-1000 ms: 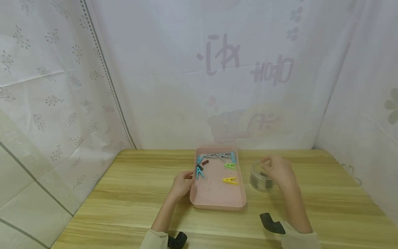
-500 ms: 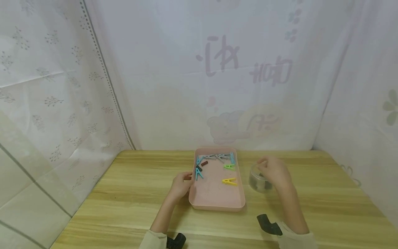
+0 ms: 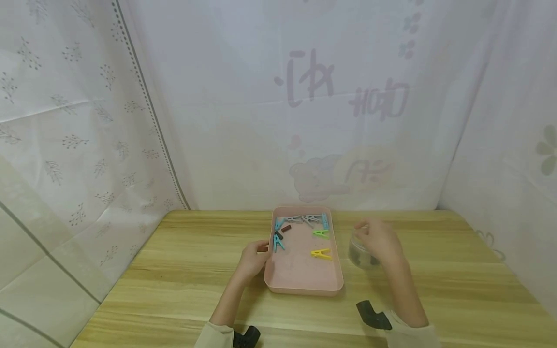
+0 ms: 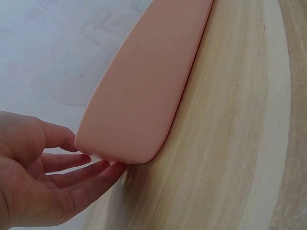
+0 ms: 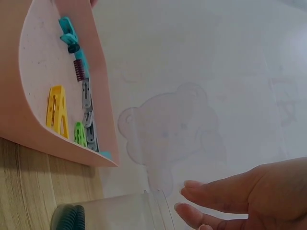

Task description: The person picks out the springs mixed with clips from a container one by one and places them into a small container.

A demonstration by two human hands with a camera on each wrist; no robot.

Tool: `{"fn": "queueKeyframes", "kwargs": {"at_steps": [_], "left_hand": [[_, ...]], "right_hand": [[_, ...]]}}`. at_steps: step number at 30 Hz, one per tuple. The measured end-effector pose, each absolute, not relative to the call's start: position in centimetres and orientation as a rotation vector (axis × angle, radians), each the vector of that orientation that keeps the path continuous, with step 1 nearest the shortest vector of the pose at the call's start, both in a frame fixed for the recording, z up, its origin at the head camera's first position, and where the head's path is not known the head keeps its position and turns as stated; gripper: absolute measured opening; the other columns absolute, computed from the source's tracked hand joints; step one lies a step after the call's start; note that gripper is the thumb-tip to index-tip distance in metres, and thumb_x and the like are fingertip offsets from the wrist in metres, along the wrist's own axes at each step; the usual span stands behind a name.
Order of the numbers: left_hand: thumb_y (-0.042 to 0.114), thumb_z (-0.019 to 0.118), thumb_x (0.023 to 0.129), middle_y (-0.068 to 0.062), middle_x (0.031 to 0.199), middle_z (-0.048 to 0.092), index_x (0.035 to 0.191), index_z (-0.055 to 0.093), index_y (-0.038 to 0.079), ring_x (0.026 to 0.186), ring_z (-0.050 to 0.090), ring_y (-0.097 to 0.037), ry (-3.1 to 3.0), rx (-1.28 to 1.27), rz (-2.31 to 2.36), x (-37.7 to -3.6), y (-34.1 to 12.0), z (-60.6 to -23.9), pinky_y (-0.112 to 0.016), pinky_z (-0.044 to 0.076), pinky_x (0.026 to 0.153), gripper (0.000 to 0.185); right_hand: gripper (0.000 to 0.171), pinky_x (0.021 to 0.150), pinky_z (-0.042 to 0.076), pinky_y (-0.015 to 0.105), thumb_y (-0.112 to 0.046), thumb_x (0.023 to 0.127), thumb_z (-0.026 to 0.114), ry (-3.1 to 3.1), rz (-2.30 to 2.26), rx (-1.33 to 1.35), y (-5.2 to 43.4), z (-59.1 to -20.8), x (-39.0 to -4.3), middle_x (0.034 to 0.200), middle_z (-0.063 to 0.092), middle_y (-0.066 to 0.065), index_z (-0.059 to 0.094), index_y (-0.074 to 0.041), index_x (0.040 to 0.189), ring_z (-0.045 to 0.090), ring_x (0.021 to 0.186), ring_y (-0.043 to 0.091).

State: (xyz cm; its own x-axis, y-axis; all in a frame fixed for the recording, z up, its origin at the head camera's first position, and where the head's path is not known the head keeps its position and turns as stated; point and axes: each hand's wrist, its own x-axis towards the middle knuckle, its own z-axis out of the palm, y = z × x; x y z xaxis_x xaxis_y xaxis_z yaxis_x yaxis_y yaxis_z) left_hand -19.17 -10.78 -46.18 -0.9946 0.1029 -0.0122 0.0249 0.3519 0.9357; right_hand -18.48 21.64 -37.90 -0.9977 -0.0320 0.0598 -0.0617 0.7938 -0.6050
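The jar (image 3: pixel 359 257) stands just beneath your right hand (image 3: pixel 377 239), its fingers slightly apart, nothing visible between; a dark coil (image 5: pixel 74 218) shows inside. Other coils (image 5: pixel 79 70) and pegs (image 3: pixel 321 253) lie in the tray (image 3: pixel 300 273) your left hand (image 3: pixel 252 261) touches with relaxed fingers: seemingly partway.

The right hand (image 3: pixel 379 241) hides part of the jar (image 3: pixel 358 256) in the head view, and the dark bits (image 3: pixel 373 261) inside look too small and blurry to name. In the right wrist view, the bottom edge cuts off the jar and some fingers (image 5: pixel 192 216). In the left wrist view, the tray (image 4: pixel 136 86) hides its clips (image 5: pixel 57 101).
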Motion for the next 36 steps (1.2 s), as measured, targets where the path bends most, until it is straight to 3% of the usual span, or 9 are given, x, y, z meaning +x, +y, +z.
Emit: {"fn": "queueKeyframes", "kwargs": {"at_steps": [2, 31, 36], "left_hand": [[0.004, 0.058, 0.101, -0.035, 0.128, 0.064, 0.14, 0.058, -0.014, 0.104, 0.071, -0.037, 2.528, 0.119, 1.745, -19.2, -10.8, -46.2, -0.043, 0.064, 0.084, 0.043], [0.002, 0.058, 0.101, -0.036, 0.128, 0.063, 0.14, 0.057, -0.016, 0.099, 0.071, -0.034, 2.546, 0.128, 1.735, -19.2, -10.7, -46.2, -0.04, 0.065, 0.08, 0.043], [0.003, 0.058, 0.1, -0.036, 0.127, 0.063, 0.14, 0.057, -0.016, 0.095, 0.072, -0.032, 2.546, 0.147, 1.741, -19.2, -10.7, -46.2, -0.039, 0.065, 0.078, 0.044]], "right_hand": [[0.032, 0.091, 0.055, 0.065, -0.014, 0.104, 0.059, -2.933, 0.989, 0.079, 21.5, -37.9, -18.5, 0.125, 0.067, 0.036, 0.065, 0.009, 0.126, 0.064, 0.116, 0.055], [0.029, 0.087, 0.059, 0.058, -0.01, 0.103, 0.062, -2.944, 1.036, 0.101, 19.4, -38.3, -18.3, 0.113, 0.073, 0.027, 0.066, 0.007, 0.126, 0.07, 0.103, 0.042], [0.028, 0.079, 0.061, 0.052, -0.013, 0.102, 0.064, -2.938, 0.994, 0.123, 18.9, -38.3, -18.2, 0.11, 0.075, 0.024, 0.069, 0.004, 0.123, 0.072, 0.096, 0.037]]}}
